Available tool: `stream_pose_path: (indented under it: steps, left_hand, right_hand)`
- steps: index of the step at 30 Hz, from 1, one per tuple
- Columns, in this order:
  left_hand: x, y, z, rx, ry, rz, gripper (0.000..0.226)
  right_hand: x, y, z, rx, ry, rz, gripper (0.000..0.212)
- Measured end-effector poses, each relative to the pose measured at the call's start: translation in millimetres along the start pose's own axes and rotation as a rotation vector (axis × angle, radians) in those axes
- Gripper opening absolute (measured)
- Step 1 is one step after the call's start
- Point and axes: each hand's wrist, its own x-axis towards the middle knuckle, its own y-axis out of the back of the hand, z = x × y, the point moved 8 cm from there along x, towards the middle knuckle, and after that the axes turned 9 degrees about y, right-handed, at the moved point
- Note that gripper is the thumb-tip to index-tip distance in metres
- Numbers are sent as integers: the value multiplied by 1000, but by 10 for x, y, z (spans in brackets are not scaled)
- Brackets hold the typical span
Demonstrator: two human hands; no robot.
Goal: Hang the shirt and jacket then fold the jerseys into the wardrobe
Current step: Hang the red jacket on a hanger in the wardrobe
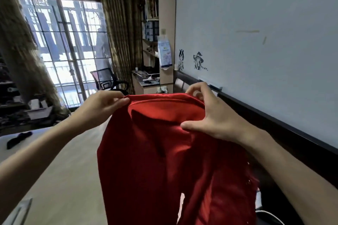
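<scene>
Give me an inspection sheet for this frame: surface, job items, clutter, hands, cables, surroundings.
Surface: beige bed, mostly bare.
Job's things: red jersey held up over the bed, hanging from its top edge.
Clutter: dark item lying at the bed's left edge.
Hands: left hand pinches the top edge; right hand grips the top edge.
Cables: white cable at bottom right.
Surroundings: window, curtain, office chair, desk, wall stickers.

Jersey (164, 151) hangs over bed (69, 160) (desk (146, 82) behind).
</scene>
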Motion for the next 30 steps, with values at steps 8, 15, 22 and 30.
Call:
stream_pose_path:
  steps: [8, 15, 22, 30]
  left_hand:
    - [90, -643, 588, -461, -22, -172, 25]
    - [332, -1505, 1854, -582, -153, -278, 41]
    - [-152, -2022, 3556, -283, -661, -632, 58]
    - [-680, -2707, 5216, -443, -954, -566, 41]
  right_hand:
    - [-639, 265, 491, -577, -187, -190, 70]
    - [-1904, 1334, 670, -277, -473, 346, 29]
    - [-3250, 2153, 473, 59, -665, 723, 28]
    - [-4666, 3007, 120, 123, -724, 805, 28]
